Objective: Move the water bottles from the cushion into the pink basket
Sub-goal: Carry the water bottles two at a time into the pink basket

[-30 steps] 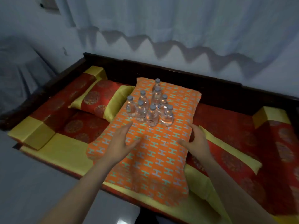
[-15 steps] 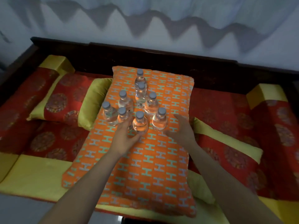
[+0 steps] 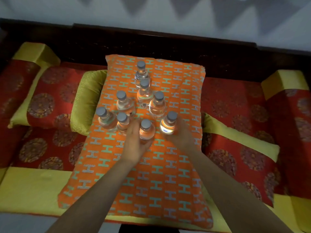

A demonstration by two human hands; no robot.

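Several clear water bottles with grey caps stand upright in a cluster on the orange cushion (image 3: pixel 151 174), which is patterned with teal and grey H shapes. My left hand (image 3: pixel 134 145) wraps around the nearest middle bottle (image 3: pixel 146 130). My right hand (image 3: pixel 180 137) curls around the front right bottle (image 3: pixel 169 123). Both bottles still rest on the cushion. Others stand behind, such as the rear bottle (image 3: pixel 141 72) and the left bottle (image 3: pixel 104 119). No pink basket is in view.
The cushion lies on a red and yellow daybed (image 3: pixel 33 185) with a dark wooden back rail (image 3: pixel 168 42). A red pillow with yellow ends (image 3: pixel 47 101) lies to the left, another (image 3: pixel 239 147) to the right. A pale wall is behind.
Both hands moved forward from the cushion's middle to the front bottles and closed around them. The camera tilted down and closer.
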